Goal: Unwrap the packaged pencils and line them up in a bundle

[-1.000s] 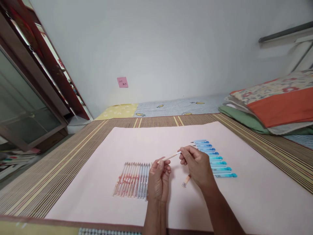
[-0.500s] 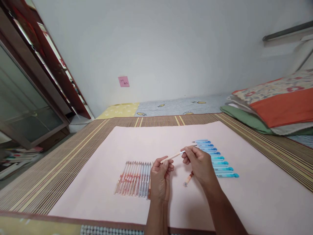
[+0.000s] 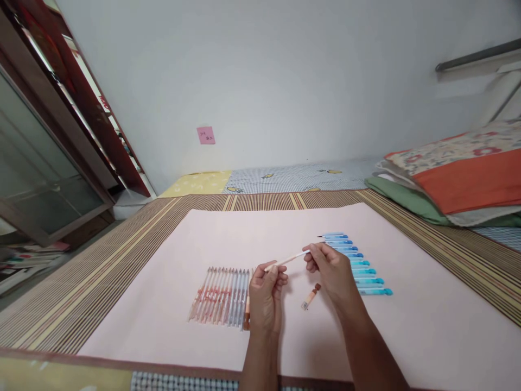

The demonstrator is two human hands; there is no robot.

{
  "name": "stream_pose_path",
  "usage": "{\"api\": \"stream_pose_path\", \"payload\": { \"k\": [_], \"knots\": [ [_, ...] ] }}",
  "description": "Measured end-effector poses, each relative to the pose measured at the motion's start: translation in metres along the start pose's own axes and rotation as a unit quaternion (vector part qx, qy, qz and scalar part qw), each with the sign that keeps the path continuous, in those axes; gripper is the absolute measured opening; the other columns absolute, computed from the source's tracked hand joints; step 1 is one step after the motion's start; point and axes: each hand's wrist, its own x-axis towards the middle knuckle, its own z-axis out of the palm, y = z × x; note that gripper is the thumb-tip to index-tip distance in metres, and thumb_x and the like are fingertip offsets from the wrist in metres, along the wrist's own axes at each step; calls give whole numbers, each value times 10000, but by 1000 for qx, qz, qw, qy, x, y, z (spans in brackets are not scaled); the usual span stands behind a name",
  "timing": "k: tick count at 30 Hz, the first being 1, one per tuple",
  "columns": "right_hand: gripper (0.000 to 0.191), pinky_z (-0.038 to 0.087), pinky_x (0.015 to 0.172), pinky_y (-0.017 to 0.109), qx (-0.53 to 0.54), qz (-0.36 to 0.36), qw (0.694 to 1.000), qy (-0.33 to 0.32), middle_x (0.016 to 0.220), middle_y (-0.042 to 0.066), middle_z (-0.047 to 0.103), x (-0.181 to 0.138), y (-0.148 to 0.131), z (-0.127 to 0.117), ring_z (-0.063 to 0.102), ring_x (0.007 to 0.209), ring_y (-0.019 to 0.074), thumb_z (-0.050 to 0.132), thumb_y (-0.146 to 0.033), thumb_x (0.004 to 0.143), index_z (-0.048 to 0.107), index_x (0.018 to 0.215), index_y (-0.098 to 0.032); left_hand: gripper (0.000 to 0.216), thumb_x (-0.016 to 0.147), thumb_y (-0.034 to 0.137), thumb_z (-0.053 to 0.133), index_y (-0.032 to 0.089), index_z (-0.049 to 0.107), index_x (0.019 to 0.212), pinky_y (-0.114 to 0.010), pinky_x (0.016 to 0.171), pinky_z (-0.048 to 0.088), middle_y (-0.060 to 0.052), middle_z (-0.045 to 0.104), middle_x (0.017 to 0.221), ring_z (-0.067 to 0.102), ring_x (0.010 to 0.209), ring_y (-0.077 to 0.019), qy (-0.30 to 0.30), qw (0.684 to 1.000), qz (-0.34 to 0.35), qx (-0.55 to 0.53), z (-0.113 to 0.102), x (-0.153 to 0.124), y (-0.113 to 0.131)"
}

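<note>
A slim pale pen (image 3: 290,258) slants up to the right between my hands, above the pink sheet (image 3: 228,233). My left hand (image 3: 266,293) pinches its lower end, and the fingers of my right hand (image 3: 329,269) are closed on its white upper end. Below my right hand lies a short brown and peach piece (image 3: 311,297) that looks like a pen cap. To the left of my left hand, a row of clear pens (image 3: 222,296) with reddish and grey-blue markings lies side by side. A brown-ended item (image 3: 246,317) is partly hidden by my left hand. Several blue and turquoise pens (image 3: 368,281) extend behind my right hand.
The sheet rests on a striped mat (image 3: 134,260). Folded cloths (image 3: 468,179) in orange, green and floral print are stacked at the right. A pink note (image 3: 205,135) is stuck to the wall (image 3: 285,81). A glass-panelled cabinet door (image 3: 44,163) stands at the left.
Both hands keep hold of the pen, which has shifted only slightly. More of the brown and peach piece now shows beside my right hand. The view has moved a little.
</note>
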Motion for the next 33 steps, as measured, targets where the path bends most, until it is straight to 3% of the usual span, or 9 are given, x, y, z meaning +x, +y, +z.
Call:
{"api": "stream_pose_path", "payload": {
  "k": [3, 8, 11, 17, 21, 24, 27, 30, 33],
  "knots": [
    [336, 469, 491, 235, -6, -12, 1000, 13, 637, 23, 634, 1, 1, -3, 565, 519, 121, 623, -480, 805, 705, 788, -155, 243, 713, 195, 824, 116, 696, 904, -179, 657, 523, -70, 719, 798, 637, 654, -85, 29, 998, -24, -43, -1, 2, -4],
    [333, 487, 529, 246, -33, -36, 998, 41, 652, 14, 630, 2, 2, -9, 584, 546, 127, 579, -479, 845, 692, 831, -167, 16, 819, 95, 697, 83, 697, 807, -159, 608, 529, -75, 680, 735, 630, 613, -81, 111, 984, -92, -100, 0, 3, -11],
    [326, 487, 536, 247, -43, -44, 996, 59, 648, 9, 621, 3, 0, -13, 584, 551, 127, 574, -477, 853, 681, 813, -171, 170, 903, 108, 591, 71, 689, 769, -167, 582, 536, -96, 677, 736, 639, 610, -92, 139, 980, -104, -98, 4, 3, -12],
    [335, 477, 513, 228, -7, -22, 997, 71, 622, -7, 609, 7, 7, -21, 580, 528, 114, 629, -502, 824, 677, 788, -173, 196, 940, 127, 538, 49, 684, 835, -176, 596, 558, -133, 707, 824, 669, 654, -104, 146, 969, -150, -131, 9, 2, -15],
    [380, 527, 561, 246, 93, 25, 990, 101, 717, 30, 690, 9, 13, -25, 662, 592, 139, 668, -552, 794, 644, 775, -173, 180, 945, 137, 537, 53, 675, 867, -168, 596, 554, -128, 712, 821, 668, 646, -96, 144, 964, -167, -146, 10, 3, -20],
    [386, 555, 603, 264, 152, 61, 982, 94, 802, 58, 735, 8, 16, -28, 714, 660, 168, 678, -560, 794, 631, 810, -177, 101, 897, 142, 614, 77, 657, 834, -176, 592, 540, -125, 716, 814, 672, 647, -106, 139, 980, -121, -78, 9, 5, -25],
    [374, 512, 526, 217, 139, 63, 983, 103, 768, 50, 731, 7, 18, -33, 696, 599, 143, 686, -543, 794, 645, 812, -172, 118, 821, 180, 698, 127, 605, 773, -222, 579, 523, -87, 702, 724, 669, 618, -141, 140, 986, -40, 87, 7, 9, -30],
    [376, 489, 484, 202, 117, 57, 984, 124, 728, 41, 714, 9, 20, -37, 664, 549, 125, 684, -542, 788, 655, 788, -167, 81, 801, 175, 675, 168, 598, 777, -243, 572, 469, -18, 652, 631, 609, 554, -143, 112, 953, 44, 277, 5, 10, -34],
    [381, 495, 477, 214, 110, 54, 984, 127, 701, 34, 698, 11, 21, -38, 656, 540, 133, 670, -552, 786, 651, 782, -172, 93, 773, 127, 641, 206, 651, 821, -252, 629, 428, -14, 663, 691, 599, 631, -159, 65, 913, 106, 388, 5, 7, -36]
  ]
}}
